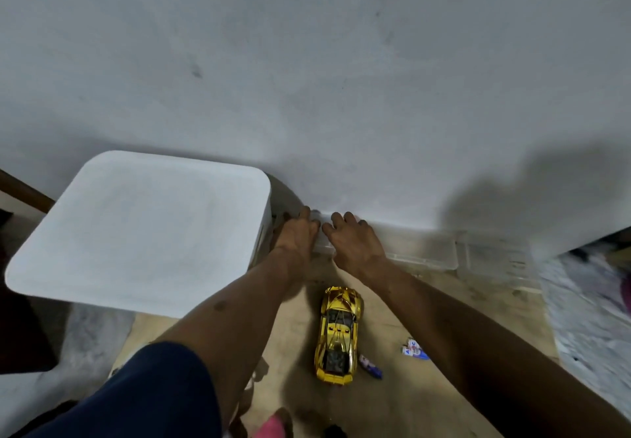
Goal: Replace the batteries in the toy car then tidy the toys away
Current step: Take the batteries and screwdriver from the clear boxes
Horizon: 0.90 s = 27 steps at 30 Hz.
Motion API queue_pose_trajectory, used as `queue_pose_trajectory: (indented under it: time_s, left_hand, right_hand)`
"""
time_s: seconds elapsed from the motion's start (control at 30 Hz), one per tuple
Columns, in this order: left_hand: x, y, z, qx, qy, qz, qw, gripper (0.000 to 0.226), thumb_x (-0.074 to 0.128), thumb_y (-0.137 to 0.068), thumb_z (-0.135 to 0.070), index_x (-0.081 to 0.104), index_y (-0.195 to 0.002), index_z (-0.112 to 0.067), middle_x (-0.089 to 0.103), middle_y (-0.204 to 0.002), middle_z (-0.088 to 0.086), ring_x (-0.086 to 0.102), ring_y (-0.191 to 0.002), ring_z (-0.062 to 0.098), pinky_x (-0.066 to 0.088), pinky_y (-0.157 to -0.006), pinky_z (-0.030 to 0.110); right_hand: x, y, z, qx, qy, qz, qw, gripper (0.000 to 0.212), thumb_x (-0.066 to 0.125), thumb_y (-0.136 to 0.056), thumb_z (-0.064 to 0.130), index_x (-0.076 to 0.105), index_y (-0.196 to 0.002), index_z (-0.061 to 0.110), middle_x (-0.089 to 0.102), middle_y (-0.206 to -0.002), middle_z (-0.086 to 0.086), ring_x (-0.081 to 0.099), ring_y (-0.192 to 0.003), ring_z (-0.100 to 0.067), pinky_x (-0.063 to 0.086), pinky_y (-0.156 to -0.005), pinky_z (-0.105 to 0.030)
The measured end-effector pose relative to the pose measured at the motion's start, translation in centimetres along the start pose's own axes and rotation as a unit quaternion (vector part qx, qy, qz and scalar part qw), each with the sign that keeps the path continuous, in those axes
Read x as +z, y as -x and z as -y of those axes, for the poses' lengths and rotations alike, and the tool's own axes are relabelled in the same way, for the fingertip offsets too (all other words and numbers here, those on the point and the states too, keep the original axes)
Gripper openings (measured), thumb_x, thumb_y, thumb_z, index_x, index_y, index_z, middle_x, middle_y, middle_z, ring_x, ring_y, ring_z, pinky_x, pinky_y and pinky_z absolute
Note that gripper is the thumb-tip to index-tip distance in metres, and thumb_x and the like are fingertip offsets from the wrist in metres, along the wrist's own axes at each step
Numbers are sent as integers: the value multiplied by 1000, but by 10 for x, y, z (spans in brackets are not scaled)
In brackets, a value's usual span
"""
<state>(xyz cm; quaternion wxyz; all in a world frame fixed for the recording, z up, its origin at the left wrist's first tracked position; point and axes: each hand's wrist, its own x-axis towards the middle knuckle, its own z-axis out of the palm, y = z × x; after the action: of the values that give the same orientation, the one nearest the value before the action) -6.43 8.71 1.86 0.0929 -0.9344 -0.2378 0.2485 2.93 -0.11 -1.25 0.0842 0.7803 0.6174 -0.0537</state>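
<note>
- Toy car (338, 335), gold and glossy, sits nearest on the wooden board (386, 413), nose toward the wall. It lies between the 2 forearms and neither touches it. I judge it light but rigid, with a slick plated shell and thin trim that could snap. The safest hold looks to be across the body sides between the wheels.
- A loose battery (370, 366) lies just beside the car's rear, on the person's right. A small battery pack (414, 348) lies near it, a little apart. Both look small, smooth and apt to roll, so a pinch at the middle should suit them.
- The left grip (297, 232) and right grip (351, 239) rest side by side on the left end of a clear plastic box (423, 253). The fingers bend toward its far edge, but blur hides whether they clamp it or merely lie on it; I cannot tell.
- The box looks thin-walled, light and somewhat flexible. Taking it by both ends would likely keep it from twisting.
- A white lidded bin (136, 229) stands just beside the left grip.
- The box stands against the wall (341, 79).
</note>
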Motion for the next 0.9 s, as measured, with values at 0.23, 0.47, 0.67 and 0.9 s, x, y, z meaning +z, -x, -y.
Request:
queue_pose_trajectory:
  time_s: [0.23,0.47,0.67,0.9]
  left_hand:
    - [-17,-7,15,-12,122,-12,992,50,60,-95,-9,44,-143,-13,50,-140,12,57,-125,30,50,-97,37]
    - [-45,-9,39,-28,209,-48,976,39,62,-90,-8,57,-128,-11,59,-128,13,62,-113,31,51,-91,35]
    - [-45,-15,42,-34,229,-65,971,39,54,-92,-5,58,-130,-12,60,-129,13,62,-114,31,52,-94,36]
    - [-47,-20,42,-38,222,-71,972,36,55,-93,-9,60,-129,-9,63,-127,12,63,-113,31,54,-95,38]
  right_hand:
    - [0,0,-8,36,14,-23,999,73,80,-71,35,41,-132,21,47,-127,-7,48,-118,-30,41,-90,-47]
    - [-3,27,-23,-38,-122,-192,973,22,51,-79,33,60,-90,16,61,-86,-1,59,-77,-23,47,-63,-33]
    - [-9,-7,-2,29,-168,-36,985,23,58,-87,17,73,-104,17,73,-98,-8,69,-83,-27,57,-72,-33]
    - [2,-51,19,73,-231,80,967,37,66,-89,15,65,-125,18,67,-122,-9,64,-110,-29,51,-90,-34]
